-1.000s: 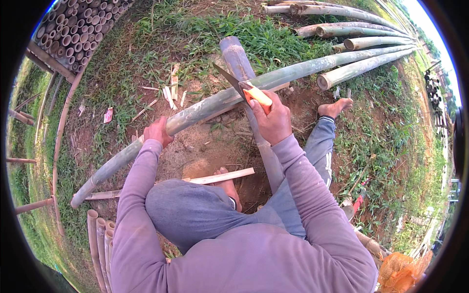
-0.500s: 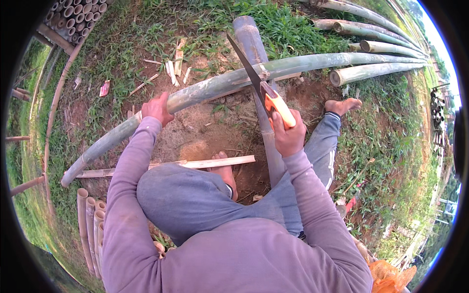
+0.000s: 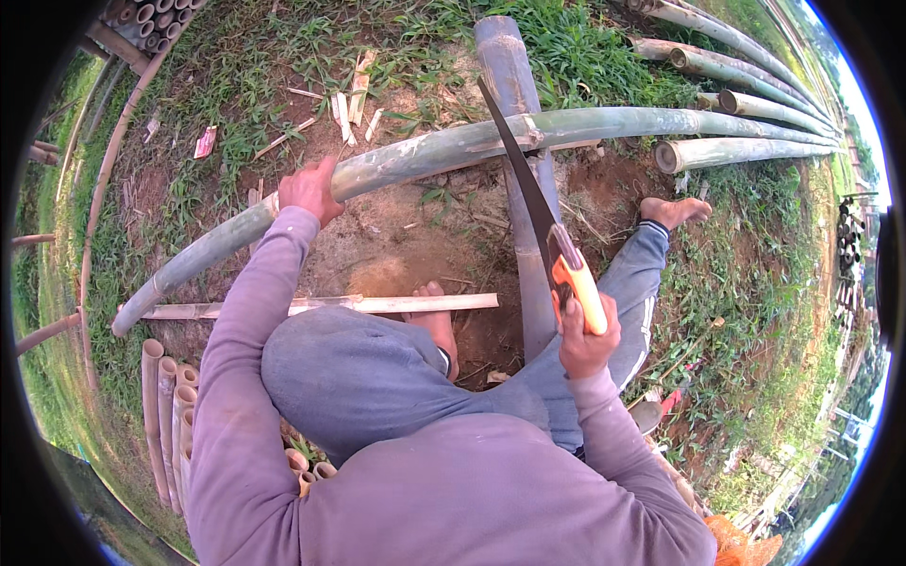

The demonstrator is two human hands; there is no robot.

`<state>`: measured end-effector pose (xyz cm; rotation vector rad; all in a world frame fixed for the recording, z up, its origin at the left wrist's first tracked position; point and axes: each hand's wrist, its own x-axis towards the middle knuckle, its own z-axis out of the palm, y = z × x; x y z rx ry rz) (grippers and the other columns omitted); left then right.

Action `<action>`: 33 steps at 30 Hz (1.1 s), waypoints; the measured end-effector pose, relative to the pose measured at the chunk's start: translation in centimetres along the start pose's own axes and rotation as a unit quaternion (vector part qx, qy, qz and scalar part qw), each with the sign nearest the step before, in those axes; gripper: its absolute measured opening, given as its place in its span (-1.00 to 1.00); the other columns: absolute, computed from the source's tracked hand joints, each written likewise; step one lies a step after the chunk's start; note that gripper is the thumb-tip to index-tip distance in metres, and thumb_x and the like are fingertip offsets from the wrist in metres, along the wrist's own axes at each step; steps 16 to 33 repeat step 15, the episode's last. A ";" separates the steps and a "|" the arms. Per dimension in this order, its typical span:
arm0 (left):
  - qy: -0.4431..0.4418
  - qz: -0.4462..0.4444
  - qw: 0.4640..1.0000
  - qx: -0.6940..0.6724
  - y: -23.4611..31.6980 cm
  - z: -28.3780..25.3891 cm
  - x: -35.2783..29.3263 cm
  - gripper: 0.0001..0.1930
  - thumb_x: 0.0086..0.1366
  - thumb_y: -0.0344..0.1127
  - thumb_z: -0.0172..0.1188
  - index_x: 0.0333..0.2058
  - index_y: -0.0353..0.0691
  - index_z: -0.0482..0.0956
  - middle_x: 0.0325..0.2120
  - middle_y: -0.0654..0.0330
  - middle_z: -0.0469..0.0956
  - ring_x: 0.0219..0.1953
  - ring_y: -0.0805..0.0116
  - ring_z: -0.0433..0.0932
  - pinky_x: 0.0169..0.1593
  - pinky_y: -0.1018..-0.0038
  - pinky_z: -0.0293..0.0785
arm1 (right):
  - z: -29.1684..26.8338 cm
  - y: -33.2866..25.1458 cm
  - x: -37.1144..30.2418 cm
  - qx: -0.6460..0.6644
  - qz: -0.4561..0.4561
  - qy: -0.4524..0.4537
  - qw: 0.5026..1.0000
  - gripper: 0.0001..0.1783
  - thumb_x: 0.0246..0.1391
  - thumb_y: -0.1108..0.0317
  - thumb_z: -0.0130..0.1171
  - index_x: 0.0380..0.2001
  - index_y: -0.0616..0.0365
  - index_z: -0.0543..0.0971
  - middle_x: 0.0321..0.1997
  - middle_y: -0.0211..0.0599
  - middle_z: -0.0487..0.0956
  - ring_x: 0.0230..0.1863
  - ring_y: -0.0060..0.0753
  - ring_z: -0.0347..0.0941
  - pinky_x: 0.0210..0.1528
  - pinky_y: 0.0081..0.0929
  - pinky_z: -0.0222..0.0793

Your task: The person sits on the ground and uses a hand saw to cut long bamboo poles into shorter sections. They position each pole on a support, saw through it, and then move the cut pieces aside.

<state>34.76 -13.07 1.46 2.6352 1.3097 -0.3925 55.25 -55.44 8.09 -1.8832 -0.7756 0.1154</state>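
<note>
Right hand (image 3: 585, 341) is clenched around the orange handle of a hand saw (image 3: 528, 193); blade tip rests on the long green bamboo pole (image 3: 453, 146), approx. at its crossing w/ the thick grey support pole (image 3: 514, 141). Left hand (image 3: 307, 189) presses down on the bamboo pole, left of the cut, fingers wrapped over it. A split bamboo strip (image 3: 377, 305) lies nearer, on bare soil.
</note>
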 end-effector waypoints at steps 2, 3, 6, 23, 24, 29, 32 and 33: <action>0.002 0.000 1.000 0.001 -0.2 0.6 0.3 -0.30 0.00 -0.08 0.62 0.11 0.03 0.48 -0.02 0.06 0.70 0.08 -0.01 0.70 0.13 0.09 0.56 | 6.6 0.6 8.5 -0.029 -0.030 -0.001 0.999 -0.74 0.28 0.34 0.44 -0.11 0.26 0.62 -0.45 -0.22 0.66 -0.50 -0.47 0.56 -0.37 -0.39 0.49; 0.009 0.004 1.000 0.005 0.1 0.2 0.7 -0.30 0.00 -0.09 0.62 0.11 0.03 0.48 -0.02 0.07 0.70 0.09 -0.01 0.70 0.13 0.08 0.56 | 9.1 -0.4 12.3 -0.007 -0.086 0.034 0.996 -0.71 0.28 0.28 0.44 -0.12 0.26 0.62 -0.47 -0.20 0.63 -0.54 -0.44 0.50 -0.40 -0.36 0.46; -0.015 -0.003 1.000 -0.002 -0.1 -0.8 0.2 -0.32 0.02 -0.10 0.60 0.12 0.04 0.48 -0.03 0.08 0.70 0.09 -0.01 0.70 0.13 0.07 0.57 | 10.1 -1.1 13.7 -0.019 -0.029 0.008 0.999 -0.69 0.27 0.26 0.45 -0.12 0.27 0.62 -0.47 -0.22 0.63 -0.49 -0.42 0.56 -0.35 -0.36 0.50; -0.004 0.007 1.000 0.009 -0.4 -0.3 0.3 -0.33 0.04 -0.13 0.57 0.13 0.04 0.48 0.02 0.05 0.68 0.10 -0.01 0.70 0.15 0.05 0.56 | -4.5 -0.9 -5.5 0.006 0.044 -0.022 0.999 -0.62 0.35 0.28 0.37 -0.01 0.40 0.54 -0.36 -0.22 0.68 -0.45 -0.53 0.60 -0.35 -0.59 0.52; -0.004 0.007 1.000 0.009 -0.4 -0.3 0.3 -0.33 0.04 -0.13 0.57 0.13 0.04 0.48 0.02 0.05 0.68 0.10 -0.01 0.70 0.15 0.05 0.56 | -4.5 -0.9 -5.5 0.006 0.044 -0.022 0.999 -0.62 0.35 0.28 0.37 -0.01 0.40 0.54 -0.36 -0.22 0.68 -0.45 -0.53 0.60 -0.35 -0.59 0.52; -0.004 0.007 1.000 0.009 -0.4 -0.3 0.3 -0.33 0.04 -0.13 0.57 0.13 0.04 0.48 0.02 0.05 0.68 0.10 -0.01 0.70 0.15 0.05 0.56 | -4.5 -0.9 -5.5 0.006 0.044 -0.022 0.999 -0.62 0.35 0.28 0.37 -0.01 0.40 0.54 -0.36 -0.22 0.68 -0.45 -0.53 0.60 -0.35 -0.59 0.52; -0.004 0.007 1.000 0.009 -0.4 -0.3 0.3 -0.33 0.04 -0.13 0.57 0.13 0.04 0.48 0.02 0.05 0.68 0.10 -0.01 0.70 0.15 0.05 0.56 | -4.5 -0.9 -5.5 0.006 0.044 -0.022 0.999 -0.62 0.35 0.28 0.37 -0.01 0.40 0.54 -0.36 -0.22 0.68 -0.45 -0.53 0.60 -0.35 -0.59 0.52; -0.004 0.007 1.000 0.009 -0.4 -0.3 0.3 -0.33 0.04 -0.13 0.57 0.13 0.04 0.48 0.02 0.05 0.68 0.10 -0.01 0.70 0.15 0.05 0.56 | -4.5 -0.9 -5.5 0.006 0.044 -0.022 0.999 -0.62 0.35 0.28 0.37 -0.01 0.40 0.54 -0.36 -0.22 0.68 -0.45 -0.53 0.60 -0.35 -0.59 0.52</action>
